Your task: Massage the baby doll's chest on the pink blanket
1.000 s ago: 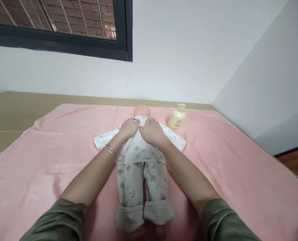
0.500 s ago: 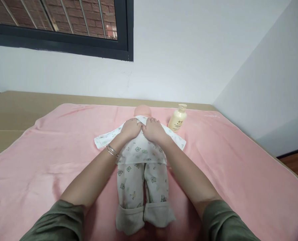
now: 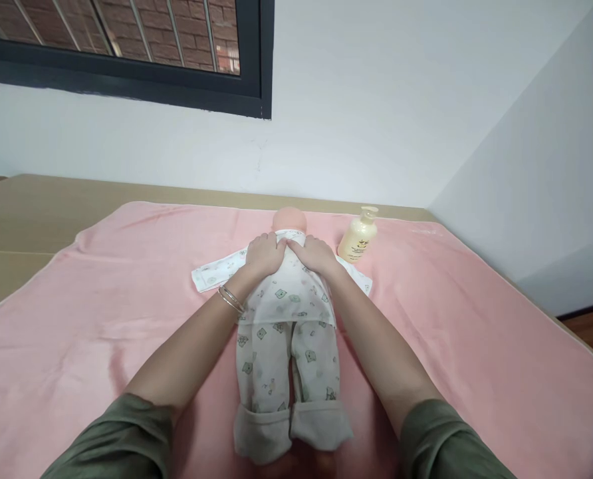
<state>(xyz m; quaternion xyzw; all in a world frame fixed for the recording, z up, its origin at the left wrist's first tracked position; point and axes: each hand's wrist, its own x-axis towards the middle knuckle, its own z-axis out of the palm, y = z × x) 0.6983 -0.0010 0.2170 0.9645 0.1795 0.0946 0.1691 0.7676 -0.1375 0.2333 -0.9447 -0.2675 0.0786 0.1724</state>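
Observation:
A baby doll in a white printed top lies stretched out on a pink blanket, its bald head toward the wall. No face shows on the head. Its printed trousers have wide turned-up cuffs. My left hand rests on one side of the upper torso, by the shoulder. On the other side lies my right hand. Both hands are open against the cloth, thumbs stretched toward each other below the collar. The long sleeves spread out to both sides, partly under my hands.
A pale yellow pump bottle stands on the blanket beyond the right sleeve. The pink blanket covers most of a wooden surface. A white wall and a barred window with a dark frame are behind.
My hands have spread slightly apart from the middle toward the shoulders, and the thumbs now stretch inward. More of the collar shows. The view has shifted slightly.

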